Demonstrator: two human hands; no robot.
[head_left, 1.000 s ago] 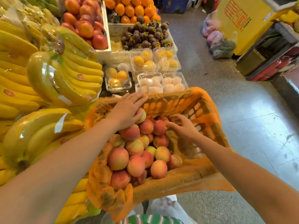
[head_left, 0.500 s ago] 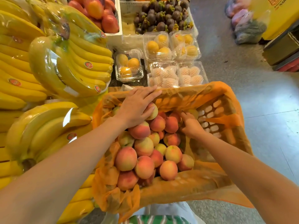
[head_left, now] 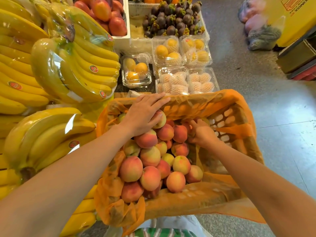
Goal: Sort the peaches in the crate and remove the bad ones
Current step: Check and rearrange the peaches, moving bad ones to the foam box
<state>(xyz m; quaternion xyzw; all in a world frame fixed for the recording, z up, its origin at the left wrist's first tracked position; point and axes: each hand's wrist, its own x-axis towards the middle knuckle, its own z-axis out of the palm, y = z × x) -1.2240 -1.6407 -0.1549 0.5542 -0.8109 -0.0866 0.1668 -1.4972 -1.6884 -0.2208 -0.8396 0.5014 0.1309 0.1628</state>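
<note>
From my feed: left forearm (head_left: 77, 168) and right forearm (head_left: 248, 170) bare up to the frame edge, left hand (head_left: 143, 115) and right hand (head_left: 203, 134) bare too. Bottom edge: green-and-white striped garment (head_left: 162, 233), pale fabric (head_left: 174, 221) above it, type unclear.

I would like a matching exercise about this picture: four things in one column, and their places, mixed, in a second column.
1. left hand
2. right hand
3. bananas
4. mangosteens

a. at the far end, beyond the clear packs
b. among peaches by the right wall of the crate
c. on a pale peach at the far rim
d. left of the crate, in film

Pairs: 1-c, 2-b, 3-d, 4-a.
</note>
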